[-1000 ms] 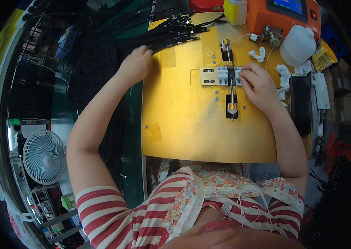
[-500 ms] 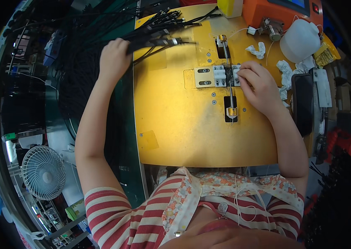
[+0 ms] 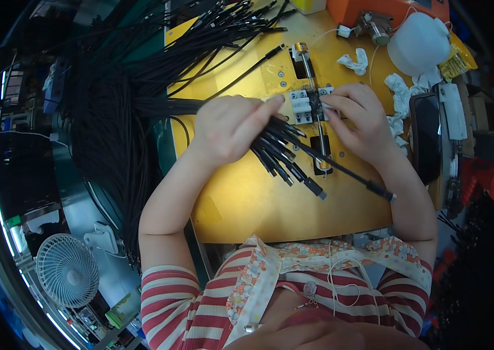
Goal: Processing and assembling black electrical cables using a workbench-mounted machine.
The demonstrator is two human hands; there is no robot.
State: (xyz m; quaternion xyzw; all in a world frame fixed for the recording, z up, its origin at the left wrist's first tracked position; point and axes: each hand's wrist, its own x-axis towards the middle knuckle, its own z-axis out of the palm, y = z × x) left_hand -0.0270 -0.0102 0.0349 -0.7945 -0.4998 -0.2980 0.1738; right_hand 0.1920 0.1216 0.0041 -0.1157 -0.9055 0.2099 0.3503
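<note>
My left hand (image 3: 226, 128) is wrapped round a bundle of black cables (image 3: 282, 153) over the gold work plate (image 3: 247, 213). Their connector ends fan out to the right and toward me, and one longer cable reaches close to my right forearm. Just beyond the left thumb sits a fixture with white blocks (image 3: 301, 106), crossed by a slim metal rod (image 3: 322, 135). At its right side my right hand (image 3: 362, 119) has thumb and forefinger pinched together; what lies between them, if anything, is hidden.
More black cables (image 3: 218, 29) lie at the far left of the plate, and a thick mass of them (image 3: 107, 116) hangs over its left side. On the right are crumpled tissues (image 3: 399, 96), a white bottle (image 3: 419, 44), a dark phone-like slab (image 3: 425, 140) and an orange machine (image 3: 346, 9).
My left hand has come from the left edge across the plate to the fixture, carrying the cable bundle. My right hand has stayed by the fixture's right side.
</note>
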